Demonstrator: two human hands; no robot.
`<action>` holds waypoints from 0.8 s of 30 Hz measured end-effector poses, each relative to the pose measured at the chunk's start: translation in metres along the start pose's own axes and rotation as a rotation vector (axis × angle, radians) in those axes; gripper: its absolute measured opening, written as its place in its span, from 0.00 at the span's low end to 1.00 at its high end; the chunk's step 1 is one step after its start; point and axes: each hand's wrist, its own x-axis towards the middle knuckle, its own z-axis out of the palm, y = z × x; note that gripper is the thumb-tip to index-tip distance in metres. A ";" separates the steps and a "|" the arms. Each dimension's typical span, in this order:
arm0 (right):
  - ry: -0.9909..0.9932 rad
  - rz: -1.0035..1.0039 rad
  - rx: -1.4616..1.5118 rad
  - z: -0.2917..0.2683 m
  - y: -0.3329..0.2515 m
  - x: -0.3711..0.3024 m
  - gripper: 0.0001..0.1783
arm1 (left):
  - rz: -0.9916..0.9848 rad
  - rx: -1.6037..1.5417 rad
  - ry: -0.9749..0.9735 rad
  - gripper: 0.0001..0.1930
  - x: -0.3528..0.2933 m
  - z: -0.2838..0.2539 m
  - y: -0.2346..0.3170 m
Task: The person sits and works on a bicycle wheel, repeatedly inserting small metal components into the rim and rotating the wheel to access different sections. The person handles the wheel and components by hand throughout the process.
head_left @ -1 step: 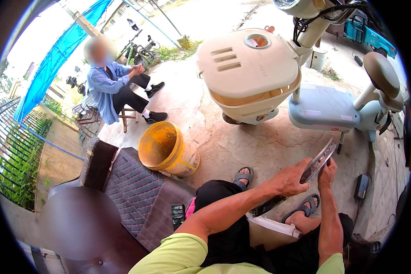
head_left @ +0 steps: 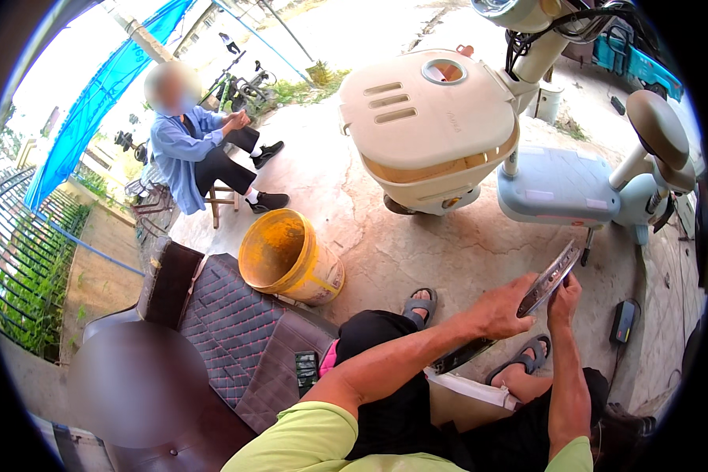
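My left hand point(head_left: 505, 308) is closed round a long, narrow, shiny metal-looking part point(head_left: 549, 279) with small holes along its edge. I cannot tell its exact kind. Its upper end tilts away to the right, and a dark lower stretch point(head_left: 460, 358) shows below my left wrist. On its right side my right hand point(head_left: 564, 300) grips the same part, with some fingers hidden behind it. Under my forearms, between my legs, lies a beige piece with a white edge point(head_left: 476, 388).
A cream and pale-blue electric scooter point(head_left: 429, 110) stands ahead. Left of my knee are a yellow bucket point(head_left: 322, 275) and a quilted dark seat point(head_left: 232, 322) with a small dark camouflage-patterned object point(head_left: 307, 370). A seated person point(head_left: 185, 153) is at far left. A black box point(head_left: 624, 320) lies at right.
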 end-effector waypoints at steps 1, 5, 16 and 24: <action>0.010 0.008 0.017 0.003 -0.003 -0.003 0.12 | 0.024 0.021 0.020 0.38 0.000 0.002 -0.002; 0.051 0.026 -0.048 0.007 -0.017 -0.013 0.14 | 0.065 0.058 0.052 0.38 0.001 0.006 0.001; -0.147 -0.223 -0.550 0.033 -0.050 -0.047 0.10 | 0.084 0.058 0.140 0.42 0.008 0.012 -0.010; -0.104 -0.266 -0.656 0.026 -0.061 -0.037 0.10 | 0.029 0.001 0.141 0.44 0.007 0.012 -0.013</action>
